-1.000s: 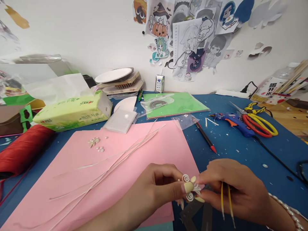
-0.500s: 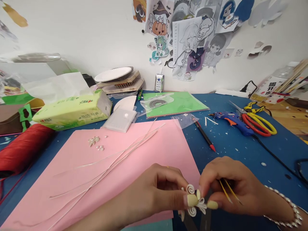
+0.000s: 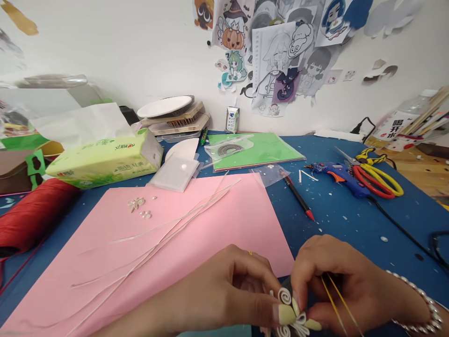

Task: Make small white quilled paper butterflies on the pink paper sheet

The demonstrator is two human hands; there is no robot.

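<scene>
matt ornament point(image 3: 285, 296); smooth paper sheet point(image 3: 219, 229); glossy bracelet beads point(image 3: 428, 302)

Backed by a plain white wall point(image 3: 140, 42), hung right of the middle with overlapping cartoon drawings point(image 3: 275, 54), black-and-white and coloured. Bears, farther right, a few paper cutouts point(image 3: 390, 71). Meets a deep blue worktop point(image 3: 354, 215) flecked with pale specks. Borders, at the right, on a light wood-grained surface point(image 3: 423, 166). Lit evenly, with soft shadows.

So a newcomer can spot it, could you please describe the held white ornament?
Find the pink paper; the left hand and right hand meet by its right edge. The white ornament pinched there has spiral coils, unlike the long loose strips.
</scene>
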